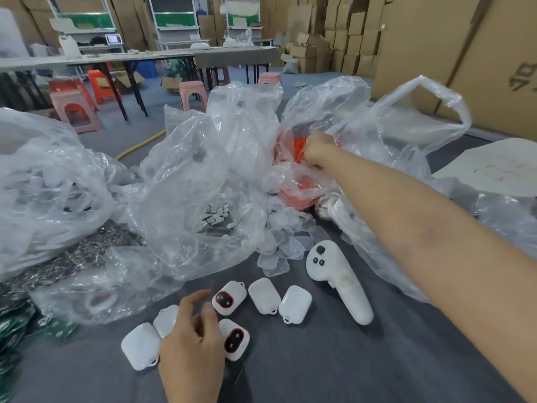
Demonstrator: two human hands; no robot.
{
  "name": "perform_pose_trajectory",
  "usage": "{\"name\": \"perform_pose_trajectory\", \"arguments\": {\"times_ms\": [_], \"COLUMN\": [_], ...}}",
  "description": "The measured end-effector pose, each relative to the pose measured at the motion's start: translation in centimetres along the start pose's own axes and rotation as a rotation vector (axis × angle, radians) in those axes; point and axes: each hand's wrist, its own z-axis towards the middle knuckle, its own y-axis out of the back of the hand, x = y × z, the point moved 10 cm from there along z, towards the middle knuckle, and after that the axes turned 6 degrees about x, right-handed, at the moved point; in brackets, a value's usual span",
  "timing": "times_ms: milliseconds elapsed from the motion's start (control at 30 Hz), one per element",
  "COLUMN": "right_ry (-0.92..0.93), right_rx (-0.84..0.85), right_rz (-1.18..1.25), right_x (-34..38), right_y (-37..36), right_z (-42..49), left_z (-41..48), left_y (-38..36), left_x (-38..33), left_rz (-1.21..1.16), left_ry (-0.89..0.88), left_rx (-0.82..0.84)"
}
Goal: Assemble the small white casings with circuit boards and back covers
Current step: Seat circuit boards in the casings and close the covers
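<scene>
six casings (pixel 264 295) by l hand (pixel 191 353), bare cloth (pixel 363 367) r.

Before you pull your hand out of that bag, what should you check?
1. Right hand reaches the orange parts in the plastic bag: ok.
2. A part is gripped: cannot tell, fingers hidden.
3. Left hand is free, holding nothing: ok.
4. White casings lie on the table near the left hand: ok.
5. White controller lies apart from the casings: ok.
</scene>
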Motion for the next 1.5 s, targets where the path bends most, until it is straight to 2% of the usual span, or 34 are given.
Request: {"name": "perform_pose_trajectory", "arguments": {"times_ms": [633, 867, 1033, 1133, 1267, 1333, 1400, 1500], "right_ry": [-0.057, -0.136, -0.167, -0.199, -0.2, -0.103, -0.057, -0.148], "right_rx": [-0.016, -0.1, -0.092, -0.056, 0.093, 0.139, 0.211, 0.299], "right_rz": [0.614, 0.742, 0.856, 0.88, 1.037, 0.954, 0.762, 0.331], "right_x": [-2.1, -3.0, -3.0, -3.0, -2.8, -3.1, -4.8, -10.0], "right_y": [-0.4, 0.1, 0.3, 0.7, 3.0, 6.4, 9.5, 11.7], "right_z": [0.2, -0.1, -0.5, -1.2, -3.0, -4.1, -4.9, -5.7], "left_z": [0.1, 0.1, 0.2, 0.2, 0.4, 0.4, 0.1, 0.1], "left_y": [0.0, -0.1, -0.2, -0.4, -0.5, -0.5, -0.4, -0.5], "left_x": [0.0, -0.7, -0.7, -0.8, -0.6, -0.6, -1.6, -2.8], "left_rz": [0.046, 0.094, 0.092, 0.085, 0.1, 0.125, 0.113, 0.085], "left_ry": [-0.021, -0.061, -0.078, -0.084, -0.116, -0.149, -0.222, -0.289], "left_rx": [-0.026, -0.033, -0.028, -0.012, 0.01, 0.006, -0.016, 0.006]}}
